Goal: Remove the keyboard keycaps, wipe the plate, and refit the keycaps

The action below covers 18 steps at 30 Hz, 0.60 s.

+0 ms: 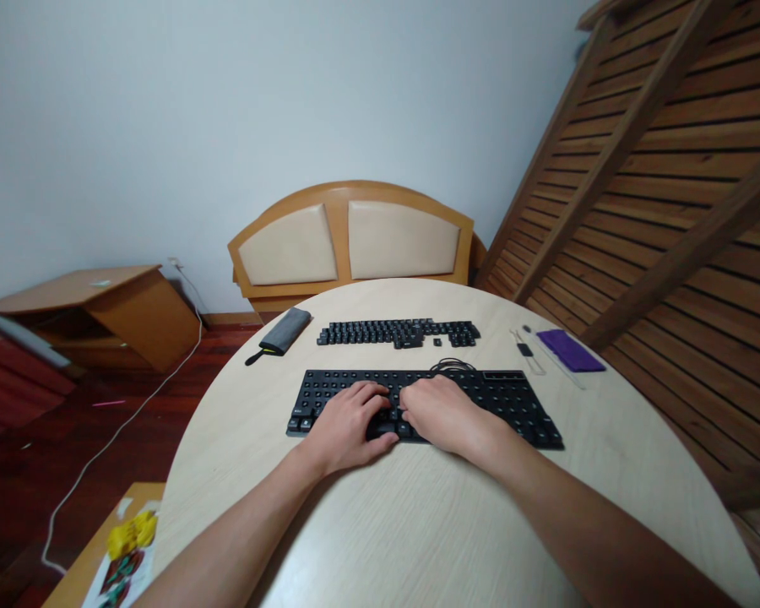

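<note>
A black keyboard [510,401] lies on the round table with most of its keycaps off; a few caps remain in its bottom row. My left hand [352,422] rests over its middle-left part, fingers stretched out and slightly bent on the keys. Beside it my right hand [440,409] is closed, its fingertips pressed down at the keyboard's middle. What those fingers hold, if anything, is hidden. Behind the keyboard, loose black keycaps [373,331] are laid out in rows, with a single keycap [437,342] standing apart. The keyboard's coiled cable [453,365] lies at its back edge.
A grey pouch [286,331] lies at the table's left. To the right are a wire keycap puller [527,350], a thin rod-like tool [557,363] and a purple cloth [571,350]. The pale table [380,523] has a curved edge. A headboard [348,190] stands behind.
</note>
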Available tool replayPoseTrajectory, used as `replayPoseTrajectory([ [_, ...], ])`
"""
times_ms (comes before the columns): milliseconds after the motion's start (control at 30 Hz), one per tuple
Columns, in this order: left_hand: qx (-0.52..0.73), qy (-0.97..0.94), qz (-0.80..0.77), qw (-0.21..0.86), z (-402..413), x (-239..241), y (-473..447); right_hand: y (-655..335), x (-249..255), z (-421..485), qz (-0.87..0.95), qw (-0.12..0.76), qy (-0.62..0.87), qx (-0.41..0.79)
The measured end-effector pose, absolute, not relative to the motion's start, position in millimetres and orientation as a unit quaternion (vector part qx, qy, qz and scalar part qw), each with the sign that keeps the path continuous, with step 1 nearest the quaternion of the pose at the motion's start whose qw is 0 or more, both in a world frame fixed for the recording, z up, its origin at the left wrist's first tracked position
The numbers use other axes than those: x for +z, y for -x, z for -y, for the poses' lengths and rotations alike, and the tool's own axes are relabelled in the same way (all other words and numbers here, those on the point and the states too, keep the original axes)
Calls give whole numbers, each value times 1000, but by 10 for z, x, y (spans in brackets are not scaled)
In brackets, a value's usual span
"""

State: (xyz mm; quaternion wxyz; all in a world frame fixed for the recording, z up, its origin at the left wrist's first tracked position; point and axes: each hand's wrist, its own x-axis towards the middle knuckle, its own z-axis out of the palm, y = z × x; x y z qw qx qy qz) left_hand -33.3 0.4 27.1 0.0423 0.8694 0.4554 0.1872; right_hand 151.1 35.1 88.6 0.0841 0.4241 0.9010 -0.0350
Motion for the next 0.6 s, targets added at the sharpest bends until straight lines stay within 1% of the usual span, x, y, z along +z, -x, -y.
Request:
replayPoseTrajectory([
  [233,186,-870,-455,41,2,289,323,-1502,818,-365,-914,74,-399,-18],
  [600,185,-871,-453,44,-8,262,334,-1459,790,-294,-918,91,-386,-6],
])
